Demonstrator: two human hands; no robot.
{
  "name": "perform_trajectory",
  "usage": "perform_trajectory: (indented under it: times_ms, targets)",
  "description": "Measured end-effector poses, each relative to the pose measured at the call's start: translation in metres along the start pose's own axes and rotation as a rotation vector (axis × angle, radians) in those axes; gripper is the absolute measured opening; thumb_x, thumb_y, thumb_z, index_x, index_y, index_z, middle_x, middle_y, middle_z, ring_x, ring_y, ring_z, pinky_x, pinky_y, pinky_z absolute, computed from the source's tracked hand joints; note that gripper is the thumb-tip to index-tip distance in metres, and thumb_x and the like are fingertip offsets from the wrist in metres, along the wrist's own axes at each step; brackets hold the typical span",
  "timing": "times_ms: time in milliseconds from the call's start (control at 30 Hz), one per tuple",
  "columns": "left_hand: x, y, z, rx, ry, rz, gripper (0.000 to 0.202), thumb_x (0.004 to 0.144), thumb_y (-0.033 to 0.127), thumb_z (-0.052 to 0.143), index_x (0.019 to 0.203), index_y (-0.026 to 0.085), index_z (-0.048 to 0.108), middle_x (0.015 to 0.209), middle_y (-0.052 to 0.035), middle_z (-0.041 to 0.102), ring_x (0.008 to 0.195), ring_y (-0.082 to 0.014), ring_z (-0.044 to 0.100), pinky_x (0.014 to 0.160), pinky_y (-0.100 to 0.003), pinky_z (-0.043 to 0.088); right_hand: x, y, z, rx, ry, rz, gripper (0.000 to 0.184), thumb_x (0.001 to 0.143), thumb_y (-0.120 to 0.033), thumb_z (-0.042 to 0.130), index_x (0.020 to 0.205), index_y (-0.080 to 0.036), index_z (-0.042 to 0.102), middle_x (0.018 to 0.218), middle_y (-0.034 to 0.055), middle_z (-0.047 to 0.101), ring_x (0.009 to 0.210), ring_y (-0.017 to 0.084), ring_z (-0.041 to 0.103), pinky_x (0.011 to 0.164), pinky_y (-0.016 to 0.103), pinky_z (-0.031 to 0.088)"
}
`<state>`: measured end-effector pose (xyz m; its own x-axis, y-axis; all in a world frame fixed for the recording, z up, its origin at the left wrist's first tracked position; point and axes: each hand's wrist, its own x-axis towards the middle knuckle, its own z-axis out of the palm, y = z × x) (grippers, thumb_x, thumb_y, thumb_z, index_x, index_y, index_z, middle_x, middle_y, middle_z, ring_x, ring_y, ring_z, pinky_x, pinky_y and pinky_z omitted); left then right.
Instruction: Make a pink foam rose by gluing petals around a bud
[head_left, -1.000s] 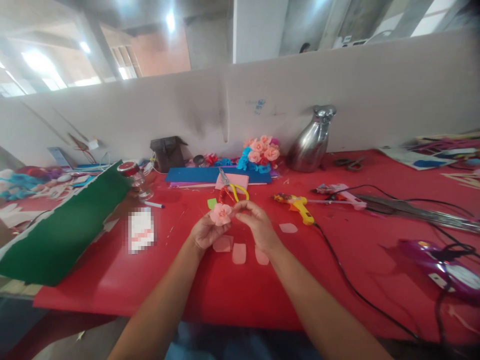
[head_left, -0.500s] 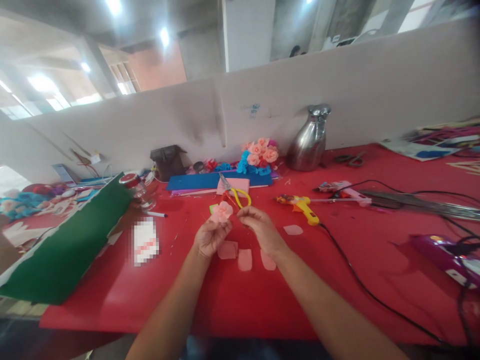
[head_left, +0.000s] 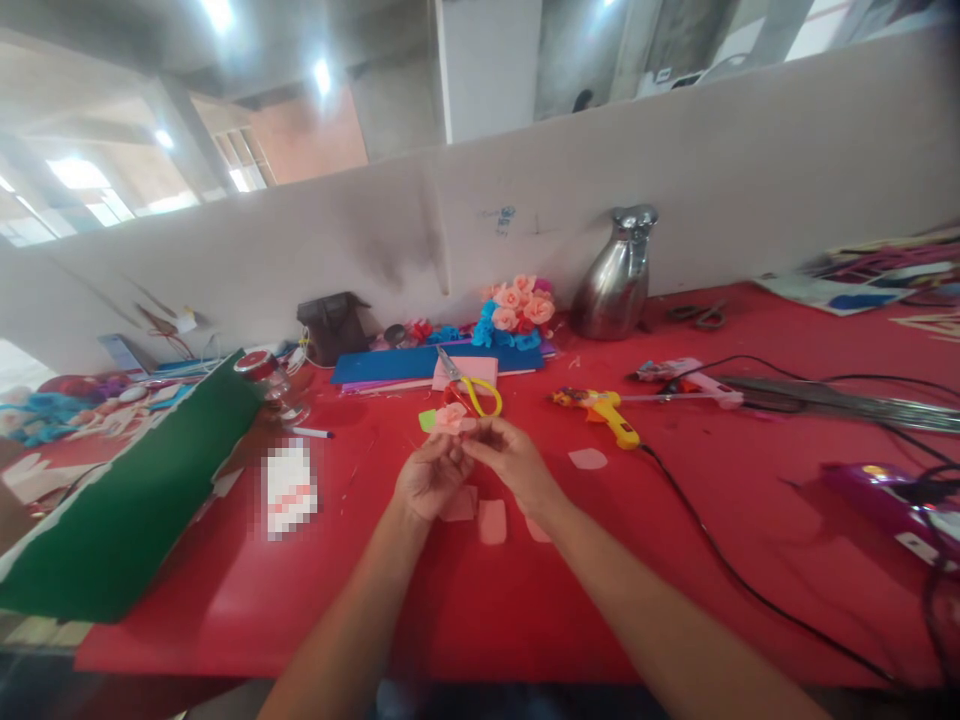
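My left hand [head_left: 429,482] and my right hand [head_left: 505,459] meet above the red table [head_left: 465,610], both pinched on a small pink paper flower [head_left: 451,418]. The flower pokes up from between the fingertips. Under the hands lie loose pink petal pieces [head_left: 492,521], and another petal [head_left: 587,459] rests to the right. Just behind the flower are yellow-handled scissors [head_left: 469,384] on a pink sheet.
A yellow glue gun [head_left: 606,410] with a black cord lies right of the hands. A steel jug [head_left: 613,278], a bunch of paper flowers [head_left: 516,310], blue sheets [head_left: 405,364] and a green sheet [head_left: 124,490] at the left sit around. A purple tool [head_left: 892,498] lies far right.
My hands have closed together on the flower, which now sits lower between the fingertips. The view has shifted slightly.
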<state>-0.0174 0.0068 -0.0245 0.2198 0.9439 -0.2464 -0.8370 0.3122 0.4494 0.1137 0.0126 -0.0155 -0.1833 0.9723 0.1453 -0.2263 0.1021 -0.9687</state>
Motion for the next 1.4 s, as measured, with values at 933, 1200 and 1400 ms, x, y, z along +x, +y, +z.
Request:
perform_trajectory:
  times_ms: [933,1200,1400]
  targets:
    - [-0.005,0.005,0.003,0.414,-0.121,0.243,0.033,0.051,0.006,0.074,0.082,0.014,0.069,0.078,-0.0037,0.070,0.069,-0.0111,0.062,0.070,-0.022,0.046,-0.003,-0.012,-0.002,0.288,-0.071,0.140,0.008,0.066,-0.023,0.066,0.073,-0.019,0.066,0.065,-0.0022,0.060,0.059,0.009,0.048,0.059,0.024,0.034]
    - [-0.004,0.004,0.001,0.675,-0.157,0.418,0.022,0.062,0.016,0.072,0.084,0.016,0.072,0.086,-0.0067,0.070,0.076,-0.0159,0.062,0.073,-0.028,0.046,-0.002,-0.013,-0.003,0.295,-0.051,0.173,0.011,0.064,-0.024,0.065,0.073,-0.019,0.066,0.064,-0.0013,0.061,0.057,0.010,0.048,0.058,0.025,0.035]
    - [-0.001,0.003,-0.001,0.671,-0.166,0.427,0.019,0.064,0.018,0.071,0.083,0.017,0.072,0.080,-0.0042,0.069,0.071,-0.0131,0.060,0.071,-0.026,0.045,-0.002,-0.015,-0.002,0.301,-0.032,0.203,0.010,0.064,-0.023,0.064,0.072,-0.019,0.066,0.064,-0.0014,0.061,0.056,0.009,0.048,0.056,0.024,0.033]
